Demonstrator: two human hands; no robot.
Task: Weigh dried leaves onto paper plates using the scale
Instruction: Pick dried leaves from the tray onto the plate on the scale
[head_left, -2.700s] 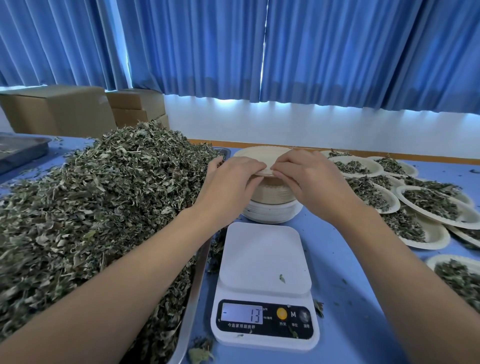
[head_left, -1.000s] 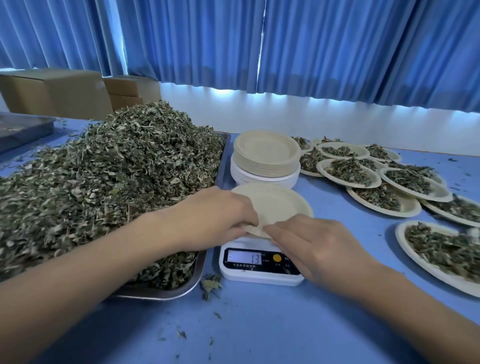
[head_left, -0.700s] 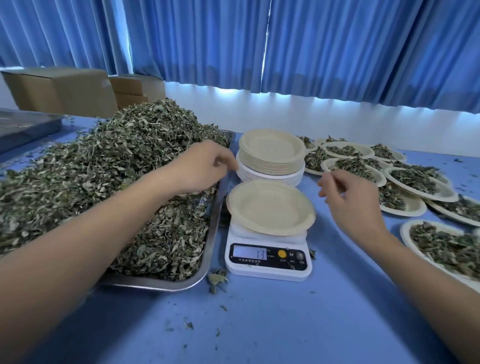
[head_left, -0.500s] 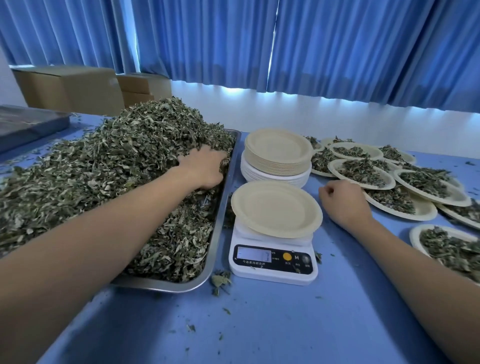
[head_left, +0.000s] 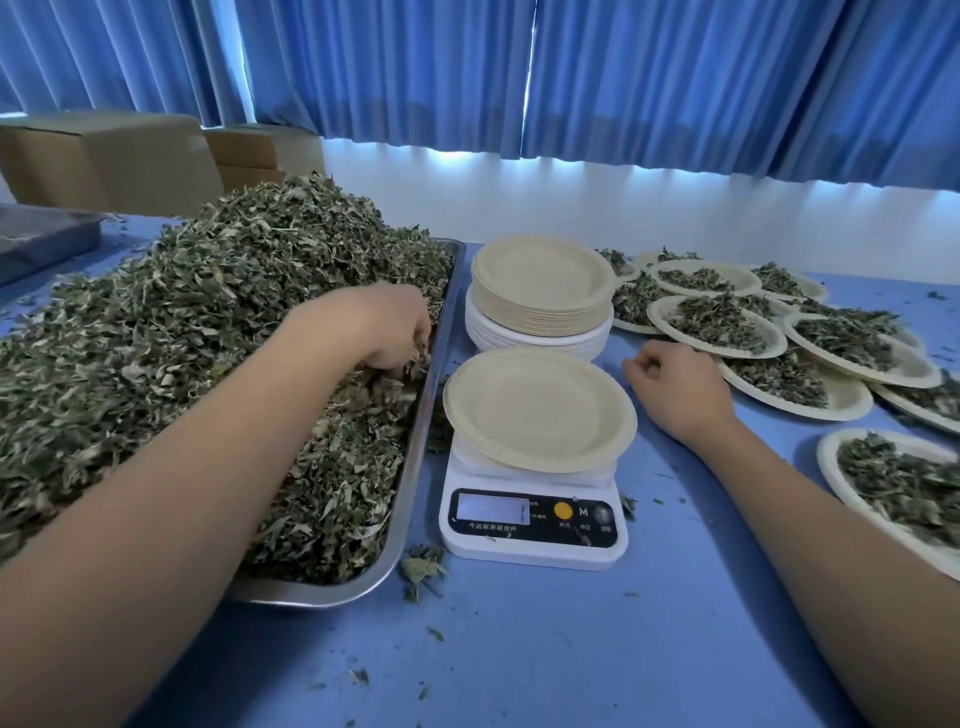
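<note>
A bare beige paper plate lies on the white digital scale; the display is blurred and unreadable. Left of it, a big heap of dried green leaves fills a steel tray. My left hand is dug into the heap near the tray's right rim, fingers curled round a clump of leaves. My right hand rests on the blue table just right of the scale, fingers loosely curled, holding nothing.
A stack of unused paper plates stands behind the scale. Several plates of leaves overlap at the right, one more at the right edge. Cardboard boxes and another tray sit far left. Leaf crumbs dot the table.
Both hands set the plate on the scale and let go. My left hand went into the leaf heap and closed on leaves; my right hand dropped to the table beside the scale.
</note>
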